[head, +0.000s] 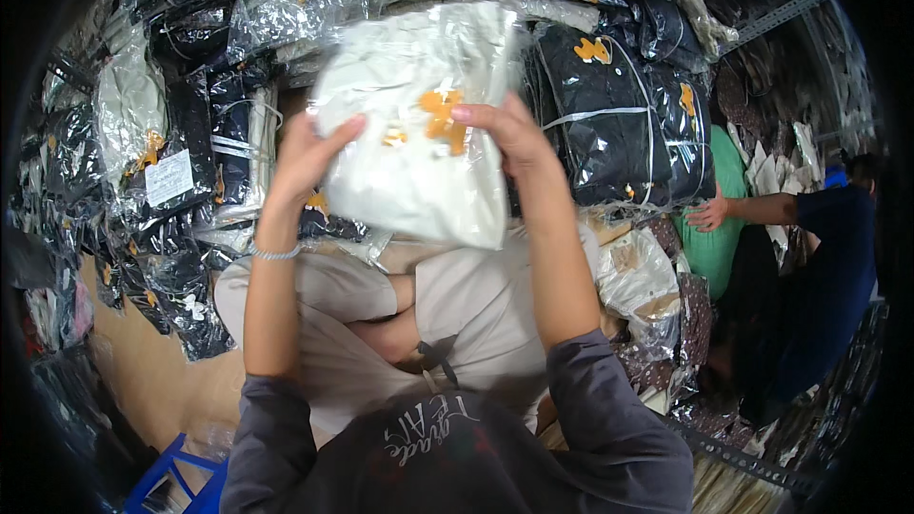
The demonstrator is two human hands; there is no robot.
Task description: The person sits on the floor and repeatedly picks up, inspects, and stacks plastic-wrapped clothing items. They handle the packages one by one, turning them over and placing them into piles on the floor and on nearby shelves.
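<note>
Between my two hands is a white folded garment in a clear plastic bag (400,185), raised above my crossed legs and slightly blurred. My left hand (314,150) grips its left edge, thumb on the front. On the opposite edge my right hand (518,132) has hold of it, the thumb lying over an orange bear-shaped tag (441,118). The fingers of both hands are mostly hidden behind the bag. Just right of it stands a bundle of dark bagged garments (607,135), tied with white strap.
Bagged garments (307,0) are heaped along the back. At left lies a bagged stack with a white paper sheet (169,177) bearing writing. A co-worker's hand (707,214) rests on a green sack (721,257) at right. A blue plastic stool (178,475) stands at lower left, near a metal rail (742,467).
</note>
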